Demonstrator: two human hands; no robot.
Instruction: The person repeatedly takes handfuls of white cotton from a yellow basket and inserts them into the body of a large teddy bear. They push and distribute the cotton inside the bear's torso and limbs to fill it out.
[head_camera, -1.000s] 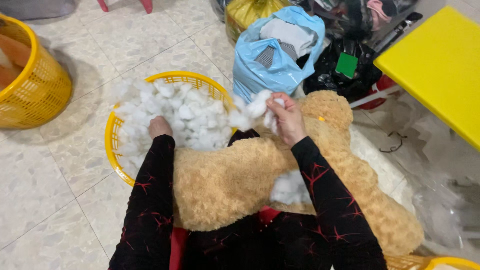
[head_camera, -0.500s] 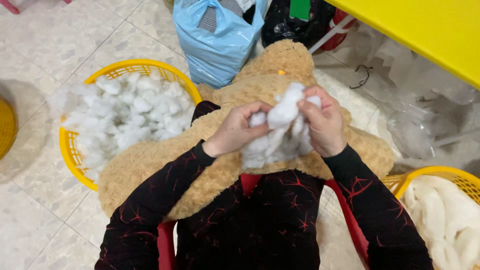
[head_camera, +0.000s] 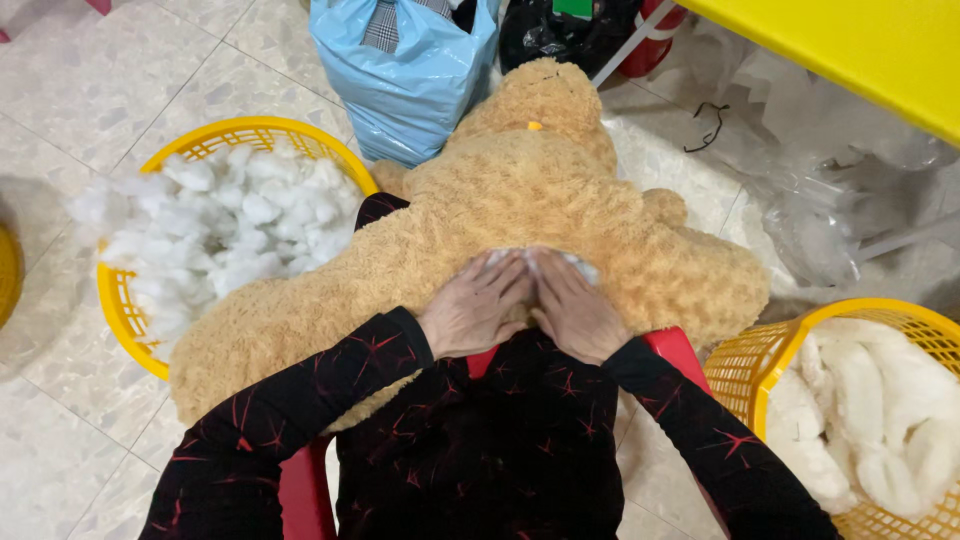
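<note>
A large tan plush bear (head_camera: 520, 210) lies across my lap. Both hands press side by side on an opening in its back, where a little white stuffing (head_camera: 525, 258) shows between the fingertips. My left hand (head_camera: 472, 312) lies flat with fingers pushed into the opening. My right hand (head_camera: 575, 312) lies next to it, fingers also pointing into the gap. A yellow basket (head_camera: 140, 330) heaped with loose white stuffing (head_camera: 215, 230) stands on the floor to my left, partly hidden by the bear.
A second yellow basket (head_camera: 745, 375) holding white batting sits at my right. A blue plastic bag (head_camera: 405, 70) and a dark bag (head_camera: 555, 30) stand beyond the bear. A yellow table (head_camera: 860, 50) fills the upper right, clear plastic sheeting (head_camera: 830, 190) beneath it. I sit on a red chair (head_camera: 300, 490).
My right hand lifted a clump of stuffing from the left basket, both hands carried it over the bear, and now they push it down into the opening.
</note>
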